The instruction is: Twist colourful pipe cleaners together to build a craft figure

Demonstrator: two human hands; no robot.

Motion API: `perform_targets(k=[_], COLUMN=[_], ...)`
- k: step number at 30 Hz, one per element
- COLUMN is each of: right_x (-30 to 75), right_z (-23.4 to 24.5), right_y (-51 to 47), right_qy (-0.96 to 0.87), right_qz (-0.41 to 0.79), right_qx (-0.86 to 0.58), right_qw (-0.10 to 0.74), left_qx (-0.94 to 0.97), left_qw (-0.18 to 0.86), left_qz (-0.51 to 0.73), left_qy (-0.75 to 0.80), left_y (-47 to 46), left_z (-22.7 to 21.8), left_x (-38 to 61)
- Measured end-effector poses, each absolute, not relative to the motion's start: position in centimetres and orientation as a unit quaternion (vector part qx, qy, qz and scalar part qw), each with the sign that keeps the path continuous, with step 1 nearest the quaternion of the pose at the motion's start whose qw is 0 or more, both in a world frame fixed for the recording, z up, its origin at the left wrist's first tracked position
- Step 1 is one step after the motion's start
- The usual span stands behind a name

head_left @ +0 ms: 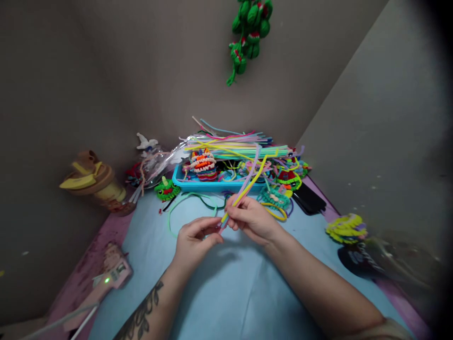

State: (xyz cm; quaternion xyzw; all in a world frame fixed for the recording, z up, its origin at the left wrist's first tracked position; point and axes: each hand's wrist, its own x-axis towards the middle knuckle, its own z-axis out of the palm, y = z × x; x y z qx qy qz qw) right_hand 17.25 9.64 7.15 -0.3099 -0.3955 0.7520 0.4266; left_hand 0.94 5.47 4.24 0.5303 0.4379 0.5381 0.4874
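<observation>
My right hand (251, 217) is closed around a small bundle of pipe cleaners (247, 182), yellow and lilac, with a bit of light blue near the lower end. Their long ends slant up and away over the tray, and the yellow ones have bent tips. At the bottom of the bundle, my left hand (198, 238) pinches the short ends between thumb and fingers. Just beyond the hands, a mint-green pipe cleaner (169, 215) lies curved on the light blue cloth (226, 293).
A blue tray (219, 188) holds pipe cleaners and fuzzy figures. Around it are a green fuzzy figure (167, 189), a teal one (276, 196), a black phone-like object (308, 199) and a yellow fuzzy piece (347, 229). A pink device (113, 278) with a cable sits front left.
</observation>
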Motion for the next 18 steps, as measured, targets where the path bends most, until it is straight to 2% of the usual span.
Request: perform_targets(k=[14,18], right_x=[16.4,16.4], right_z=[6.9,6.9], right_y=[8.8,9.0], right_qy=[-0.375,-0.381], right_qz=[0.776,0.763], right_qx=[-0.306,-0.313], right_qw=[0.403,0.418], left_qx=[0.541,0.532], left_qw=[0.435,0.458], left_qz=[0.567,0.551], left_qy=[0.445,0.452], left_y=[5.7,5.6], left_z=[3.8,3.5], left_x=[0.6,0.5])
